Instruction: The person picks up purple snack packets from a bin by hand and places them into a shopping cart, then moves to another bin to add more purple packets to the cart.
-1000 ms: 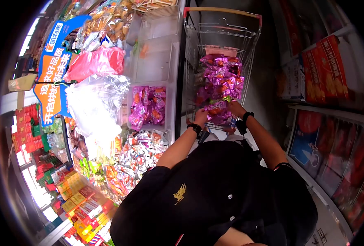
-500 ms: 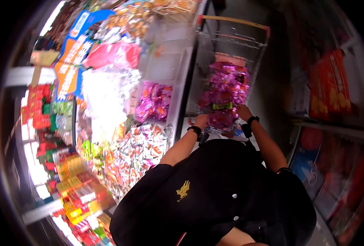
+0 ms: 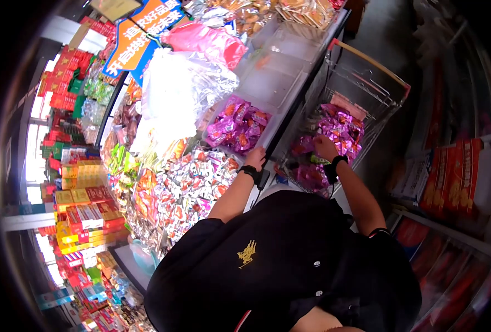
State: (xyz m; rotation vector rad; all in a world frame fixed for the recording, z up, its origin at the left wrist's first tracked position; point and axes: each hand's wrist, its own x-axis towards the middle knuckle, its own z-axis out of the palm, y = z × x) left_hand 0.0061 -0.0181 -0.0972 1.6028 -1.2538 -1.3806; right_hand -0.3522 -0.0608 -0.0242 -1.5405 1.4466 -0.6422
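Note:
Purple-wrapped sweets (image 3: pixel 342 133) fill part of a wire shopping cart (image 3: pixel 386 110) in front of me. My right hand (image 3: pixel 325 148) reaches down among them, its fingers partly hidden by the wrappers. My left hand (image 3: pixel 255 158) is at the front edge of the display, beside a clear bin (image 3: pixel 276 123) that holds more purple sweets (image 3: pixel 237 126). What that hand touches, if anything, cannot be made out. White-and-red wrapped sweets (image 3: pixel 193 188) lie in a heap left of my left wrist.
Clear plastic bags (image 3: pixel 182 91) and a pink bag (image 3: pixel 206 43) lie on the display behind the bin. A blue and orange sign (image 3: pixel 140 41) stands at the back. Stacked boxes (image 3: pixel 85 177) are at the left; red packages (image 3: pixel 453 177) are on the right.
My left hand has moved from the cart's edge to the display beside the bin. My right hand has shifted left over the sweets in the cart. The view has turned leftward.

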